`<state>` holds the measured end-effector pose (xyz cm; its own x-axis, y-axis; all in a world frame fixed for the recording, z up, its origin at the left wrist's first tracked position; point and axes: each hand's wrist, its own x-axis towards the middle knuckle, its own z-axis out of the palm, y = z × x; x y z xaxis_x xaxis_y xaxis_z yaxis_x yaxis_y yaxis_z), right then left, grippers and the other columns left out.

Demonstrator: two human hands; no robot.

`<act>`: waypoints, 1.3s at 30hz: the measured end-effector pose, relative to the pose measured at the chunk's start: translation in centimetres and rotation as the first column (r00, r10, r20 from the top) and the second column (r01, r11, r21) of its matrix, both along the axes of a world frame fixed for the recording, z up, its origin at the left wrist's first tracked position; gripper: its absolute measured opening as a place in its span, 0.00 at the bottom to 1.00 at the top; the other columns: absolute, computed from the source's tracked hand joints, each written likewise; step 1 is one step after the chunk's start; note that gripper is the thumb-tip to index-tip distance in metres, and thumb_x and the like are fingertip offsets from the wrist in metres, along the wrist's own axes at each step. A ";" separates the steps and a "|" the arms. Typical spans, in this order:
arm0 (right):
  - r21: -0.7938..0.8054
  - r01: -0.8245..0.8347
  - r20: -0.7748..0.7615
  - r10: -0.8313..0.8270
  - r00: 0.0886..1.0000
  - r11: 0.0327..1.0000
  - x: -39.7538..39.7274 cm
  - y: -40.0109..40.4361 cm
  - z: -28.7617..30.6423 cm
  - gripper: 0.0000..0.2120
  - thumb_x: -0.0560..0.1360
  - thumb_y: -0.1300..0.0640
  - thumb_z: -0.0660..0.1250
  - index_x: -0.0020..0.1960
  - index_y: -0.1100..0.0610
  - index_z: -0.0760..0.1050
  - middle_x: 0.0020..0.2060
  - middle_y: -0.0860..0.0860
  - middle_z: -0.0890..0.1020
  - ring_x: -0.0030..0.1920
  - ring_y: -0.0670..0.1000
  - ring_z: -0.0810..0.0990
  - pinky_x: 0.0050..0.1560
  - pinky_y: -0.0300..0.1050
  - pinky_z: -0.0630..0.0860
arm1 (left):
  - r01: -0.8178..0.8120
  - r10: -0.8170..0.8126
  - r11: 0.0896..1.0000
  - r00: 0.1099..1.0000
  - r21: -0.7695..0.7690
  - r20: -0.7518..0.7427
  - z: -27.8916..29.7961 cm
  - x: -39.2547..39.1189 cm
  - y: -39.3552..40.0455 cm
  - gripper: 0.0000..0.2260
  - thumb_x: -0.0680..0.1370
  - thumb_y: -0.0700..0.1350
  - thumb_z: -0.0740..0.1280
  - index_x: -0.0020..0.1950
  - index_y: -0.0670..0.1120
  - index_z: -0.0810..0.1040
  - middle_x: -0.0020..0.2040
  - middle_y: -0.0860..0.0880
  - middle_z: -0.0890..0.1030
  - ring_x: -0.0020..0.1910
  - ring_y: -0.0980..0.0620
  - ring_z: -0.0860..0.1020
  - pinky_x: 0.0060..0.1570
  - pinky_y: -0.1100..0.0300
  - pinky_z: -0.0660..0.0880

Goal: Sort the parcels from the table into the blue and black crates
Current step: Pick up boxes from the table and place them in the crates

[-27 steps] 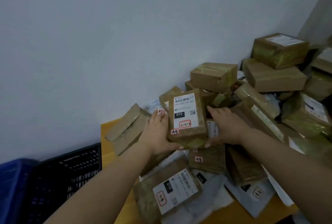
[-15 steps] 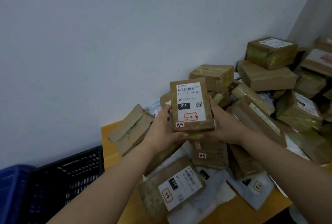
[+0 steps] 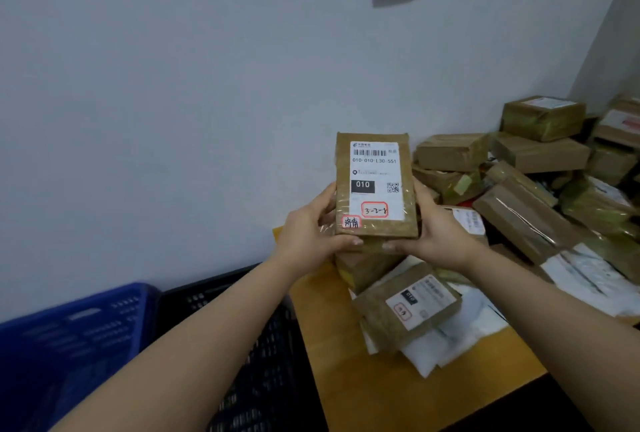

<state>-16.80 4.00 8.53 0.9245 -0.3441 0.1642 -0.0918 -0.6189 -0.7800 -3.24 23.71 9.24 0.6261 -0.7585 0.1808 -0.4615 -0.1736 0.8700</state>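
The blue crate (image 3: 74, 338) and the black crate (image 3: 263, 355), both perforated plastic, are seen low at the left, beside the wooden table (image 3: 381, 393). A flat, taped cardboard parcel (image 3: 375, 189) is held upright above the table edge, gripped by curled fingers of the left hand (image 3: 311, 234) and the right hand (image 3: 434, 234). Its glossy label should be read before 1 crate is chosen, then it should be lowered flat. More boxy parcels are heaped at the right.
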 end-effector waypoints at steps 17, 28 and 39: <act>0.072 -0.265 -0.134 0.272 0.953 0.962 -1.3 12.0 -5.9 0.46 0.65 0.54 0.80 0.75 0.44 0.57 0.62 0.39 0.76 0.64 0.44 0.74 0.60 0.39 0.74 | -0.156 0.155 0.957 0.988 0.245 0.023 -4.5 -5.6 15.4 0.35 0.65 0.56 0.79 0.68 0.64 0.68 0.54 0.63 0.82 0.51 0.64 0.80 0.55 0.63 0.77; 0.168 -0.372 -0.196 0.401 0.895 0.913 -0.2 18.1 -8.0 0.49 0.63 0.57 0.81 0.76 0.47 0.56 0.57 0.35 0.75 0.58 0.40 0.75 0.48 0.29 0.75 | -0.237 0.262 0.915 0.965 0.327 -0.033 -6.3 -7.9 22.1 0.36 0.69 0.47 0.78 0.73 0.57 0.63 0.55 0.64 0.79 0.55 0.71 0.75 0.53 0.75 0.71; 0.076 -0.384 -0.267 0.390 0.881 0.920 9.3 29.2 -7.5 0.50 0.63 0.53 0.81 0.76 0.47 0.55 0.61 0.39 0.75 0.62 0.45 0.74 0.59 0.42 0.76 | -0.291 0.316 0.898 0.948 0.331 -0.025 -6.9 0.2 33.0 0.36 0.70 0.49 0.78 0.72 0.54 0.63 0.58 0.58 0.81 0.52 0.63 0.80 0.48 0.73 0.73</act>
